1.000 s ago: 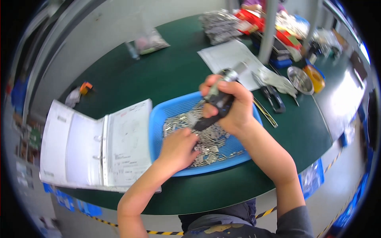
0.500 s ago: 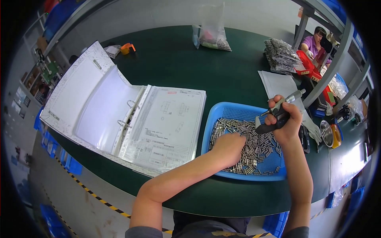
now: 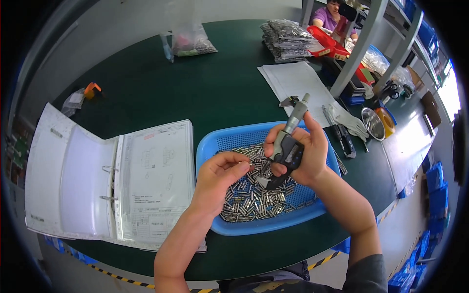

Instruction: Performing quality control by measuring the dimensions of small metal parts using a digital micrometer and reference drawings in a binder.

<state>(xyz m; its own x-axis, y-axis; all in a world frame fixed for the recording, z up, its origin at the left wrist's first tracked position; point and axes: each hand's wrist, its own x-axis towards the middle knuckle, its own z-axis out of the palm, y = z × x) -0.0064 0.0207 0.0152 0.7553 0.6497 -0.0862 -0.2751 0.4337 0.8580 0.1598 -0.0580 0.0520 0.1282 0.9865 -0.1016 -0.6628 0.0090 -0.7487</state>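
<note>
1. Left: open ring binder (image 3: 156, 190) on green table (image 3: 146, 97).
2. Centre: left hand (image 3: 215, 180), thumb and fingertips pinching a small metal pin (image 3: 251, 165) above the basket.
3. Blue basket (image 3: 268, 228): holds loose metal parts (image 3: 259, 202).
4. Right hand (image 3: 314, 152): grips tilted micrometer (image 3: 292, 153) above basket's right half.
5. Far right: steel bowl (image 3: 366, 118).
</note>
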